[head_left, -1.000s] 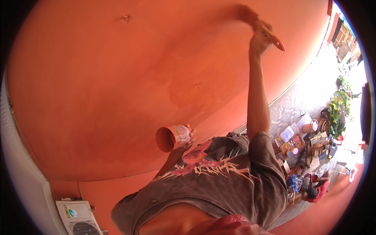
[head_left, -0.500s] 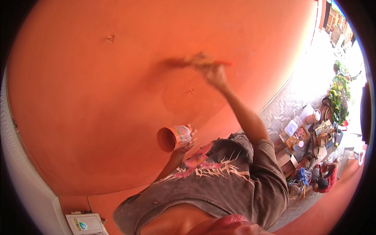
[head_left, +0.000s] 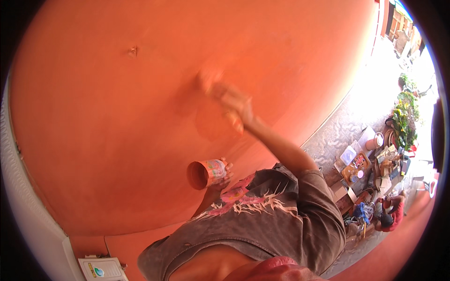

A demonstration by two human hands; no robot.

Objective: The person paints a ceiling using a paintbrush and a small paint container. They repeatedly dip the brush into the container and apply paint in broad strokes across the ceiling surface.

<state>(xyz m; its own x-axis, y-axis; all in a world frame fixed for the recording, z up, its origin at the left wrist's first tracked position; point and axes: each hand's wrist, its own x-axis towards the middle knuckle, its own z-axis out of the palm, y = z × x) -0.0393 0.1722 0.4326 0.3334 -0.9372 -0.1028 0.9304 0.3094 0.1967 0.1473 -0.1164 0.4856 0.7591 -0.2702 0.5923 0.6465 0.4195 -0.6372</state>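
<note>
My right hand (head_left: 236,104) grips a paintbrush (head_left: 210,78), blurred by motion. The brush head is at the orange wall (head_left: 103,126), and the orange handle end sticks out below my fingers. A darker, wet-looking patch surrounds the area near the brush. Lower down, my left hand (head_left: 227,170) wraps around a paint can (head_left: 215,171) with a printed side. The can is tipped so that its orange-coated mouth faces left. Any paint deeper inside cannot be made out.
A small stub (head_left: 133,50) pokes from the wall at upper left. A white box (head_left: 105,269) is mounted at lower left. On the right, a bucket (head_left: 375,141), a tray (head_left: 355,166) and other clutter cover the ground near plants (head_left: 406,117). Another person (head_left: 393,213) is beyond them.
My right hand has moved down and slightly left, and the brush has turned from lying sideways to slanting, its head up and left. My left hand and the can have barely shifted.
</note>
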